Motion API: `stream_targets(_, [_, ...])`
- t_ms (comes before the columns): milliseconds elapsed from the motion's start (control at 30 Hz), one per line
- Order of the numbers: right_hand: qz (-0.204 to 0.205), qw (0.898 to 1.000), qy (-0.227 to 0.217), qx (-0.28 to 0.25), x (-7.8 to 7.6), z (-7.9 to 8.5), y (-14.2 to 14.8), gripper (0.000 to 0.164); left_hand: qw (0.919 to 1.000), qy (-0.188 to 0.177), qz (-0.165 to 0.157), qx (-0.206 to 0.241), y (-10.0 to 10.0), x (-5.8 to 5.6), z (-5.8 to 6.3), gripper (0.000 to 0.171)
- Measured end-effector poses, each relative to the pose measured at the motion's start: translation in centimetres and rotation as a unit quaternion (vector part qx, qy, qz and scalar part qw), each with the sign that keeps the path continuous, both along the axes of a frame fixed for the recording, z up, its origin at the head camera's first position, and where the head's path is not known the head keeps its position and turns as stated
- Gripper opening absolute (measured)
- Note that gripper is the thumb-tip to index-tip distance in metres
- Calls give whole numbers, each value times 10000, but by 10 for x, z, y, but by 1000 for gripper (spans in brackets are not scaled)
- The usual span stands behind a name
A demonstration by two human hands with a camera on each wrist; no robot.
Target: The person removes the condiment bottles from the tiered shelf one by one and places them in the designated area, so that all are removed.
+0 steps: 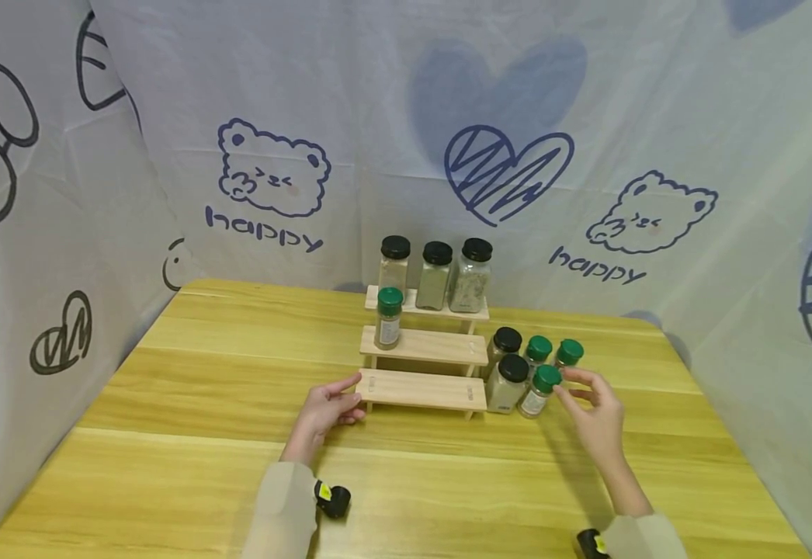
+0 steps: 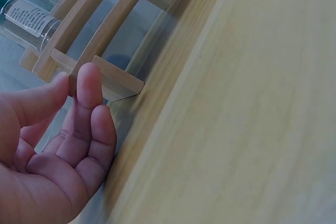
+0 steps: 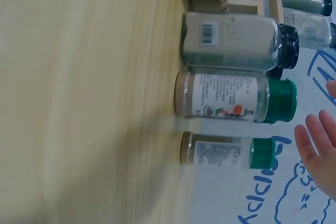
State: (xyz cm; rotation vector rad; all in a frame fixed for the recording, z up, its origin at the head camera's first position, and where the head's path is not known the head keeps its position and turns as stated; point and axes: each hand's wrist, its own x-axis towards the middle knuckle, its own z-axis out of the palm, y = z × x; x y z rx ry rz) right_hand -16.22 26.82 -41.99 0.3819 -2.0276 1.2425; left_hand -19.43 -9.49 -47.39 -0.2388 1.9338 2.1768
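A three-tier wooden rack (image 1: 421,389) stands near the back of the table. My left hand (image 1: 324,413) pinches the left end of its lowest step between thumb and forefinger, as the left wrist view shows at the step's edge (image 2: 107,19). Three black-lidded spice jars (image 1: 434,286) are on the top step, and one green-lidded jar (image 1: 388,330) is at the left of the middle step. My right hand (image 1: 598,419) hovers beside a green-lidded spice jar (image 1: 535,401); in the right wrist view its fingers (image 3: 310,140) are spread, apart from the lids.
Right of the rack, more jars stand close together on the table: a front black-lidded jar (image 1: 506,392), another black-lidded jar (image 1: 506,341) behind it, and two green-lidded jars, one at the far right (image 1: 570,353). A printed cloth (image 1: 392,116) hangs behind the wooden table (image 1: 413,481).
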Motion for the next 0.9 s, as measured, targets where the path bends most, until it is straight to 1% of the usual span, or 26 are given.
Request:
stream_targets(100, [113,9998,157,16,7,10,-9,27,10000,-4,11,7,0,0,0,39])
stream_targets(200, [261,9994,235,21,10,14,-15,27,10000,-2,22,8,0,-1,-1,39])
stream_targets(333, [426,9986,307,-15,9,12,-20,28,10000,3,13,6,0,-1,-1,39])
stream_targets(500, [453,9987,211,-125,8,13,-28,27,10000,-8,18,5,0,-1,-1,39])
stream_targets(600, [504,9983,196,-234,4,9,-29,26,10000,0,22,6,0,-1,-1,39])
stream_targets(733, [583,9974,317,-279,2,8,-37,25,10000,2,18,20,1,-1,-1,39])
stream_targets(800, [621,9970,365,-287,4,13,-44,24,10000,-1,18,23,1,-2,-1,39])
stream_targets(900, [700,9961,439,-298,4,14,-50,23,10000,-9,22,28,1,-2,-1,40])
